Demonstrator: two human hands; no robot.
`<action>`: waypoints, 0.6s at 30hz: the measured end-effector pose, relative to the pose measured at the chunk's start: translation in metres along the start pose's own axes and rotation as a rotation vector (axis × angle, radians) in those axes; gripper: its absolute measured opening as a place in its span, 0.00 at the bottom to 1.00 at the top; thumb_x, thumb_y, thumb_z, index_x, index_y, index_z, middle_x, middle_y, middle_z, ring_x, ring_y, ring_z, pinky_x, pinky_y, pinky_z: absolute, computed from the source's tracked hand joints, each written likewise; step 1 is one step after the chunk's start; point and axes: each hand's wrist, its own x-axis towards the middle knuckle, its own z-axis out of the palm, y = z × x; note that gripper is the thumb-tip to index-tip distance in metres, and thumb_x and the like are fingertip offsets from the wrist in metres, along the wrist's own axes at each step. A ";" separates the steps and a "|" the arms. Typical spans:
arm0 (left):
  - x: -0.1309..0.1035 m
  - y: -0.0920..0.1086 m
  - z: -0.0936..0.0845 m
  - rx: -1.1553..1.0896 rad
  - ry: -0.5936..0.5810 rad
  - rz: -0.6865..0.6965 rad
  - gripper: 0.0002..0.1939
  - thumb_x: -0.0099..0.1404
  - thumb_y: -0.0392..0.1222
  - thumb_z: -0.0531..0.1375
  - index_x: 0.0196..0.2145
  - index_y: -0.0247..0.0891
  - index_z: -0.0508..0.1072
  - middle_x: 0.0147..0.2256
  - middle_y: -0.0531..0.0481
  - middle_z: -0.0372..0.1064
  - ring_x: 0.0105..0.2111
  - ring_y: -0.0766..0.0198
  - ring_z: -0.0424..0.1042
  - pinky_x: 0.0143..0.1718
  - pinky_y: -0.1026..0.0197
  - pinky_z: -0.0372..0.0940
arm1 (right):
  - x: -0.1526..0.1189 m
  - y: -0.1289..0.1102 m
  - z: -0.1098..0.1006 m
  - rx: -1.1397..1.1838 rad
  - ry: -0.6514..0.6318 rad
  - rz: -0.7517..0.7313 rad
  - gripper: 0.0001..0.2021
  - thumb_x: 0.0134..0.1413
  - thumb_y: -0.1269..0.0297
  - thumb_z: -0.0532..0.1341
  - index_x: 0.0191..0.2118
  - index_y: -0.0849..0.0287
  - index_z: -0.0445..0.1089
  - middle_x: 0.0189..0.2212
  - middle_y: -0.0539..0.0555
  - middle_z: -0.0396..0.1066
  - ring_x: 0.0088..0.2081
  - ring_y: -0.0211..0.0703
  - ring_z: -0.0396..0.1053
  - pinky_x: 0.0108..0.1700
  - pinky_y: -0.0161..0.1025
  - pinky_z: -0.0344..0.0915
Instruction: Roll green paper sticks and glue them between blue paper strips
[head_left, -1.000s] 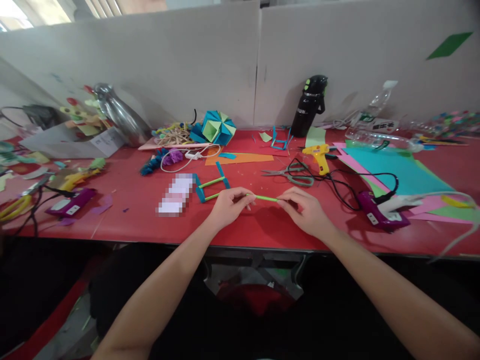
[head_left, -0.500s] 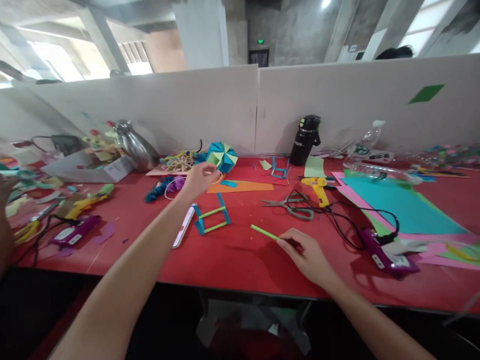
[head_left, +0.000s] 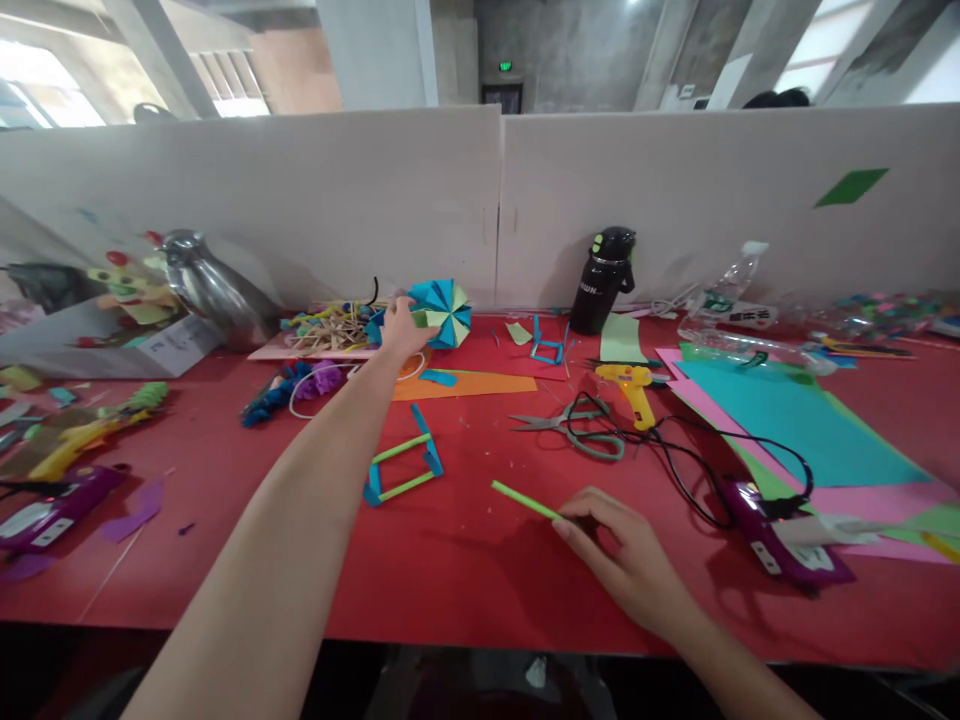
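Observation:
My right hand [head_left: 626, 550] pinches one end of a thin light-green paper stick [head_left: 525, 499], which points left above the red table. My left hand [head_left: 403, 328] reaches far across, against the left side of a blue and light-green folded paper wheel [head_left: 448, 312]. Its fingertips are hidden behind the knuckles, so I cannot tell whether they grip anything. Close by my left forearm lies a small frame of blue paper strips and green sticks [head_left: 409, 486]. A smaller blue paper frame [head_left: 548, 350] stands farther back.
Scissors [head_left: 559, 422] and a yellow glue gun [head_left: 634, 390] lie right of centre among black cords. A purple power strip [head_left: 784, 545] and coloured paper sheets [head_left: 810, 415] are at right. A black bottle [head_left: 602, 285], wooden sticks [head_left: 337, 333] and a metal jug [head_left: 214, 290] line the back.
My left hand has moved farther back, up to the paper wheel. My right hand still holds the green paper stick in much the same place. The view has shifted slightly right.

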 end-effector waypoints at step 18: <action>-0.134 0.053 -0.058 -0.434 0.043 0.199 0.33 0.49 0.42 0.72 0.48 0.37 0.60 0.43 0.45 0.63 0.43 0.57 0.69 0.40 0.56 0.68 | -0.009 -0.005 -0.026 -0.095 0.318 0.022 0.12 0.59 0.53 0.62 0.39 0.56 0.74 0.31 0.53 0.74 0.30 0.42 0.70 0.31 0.38 0.66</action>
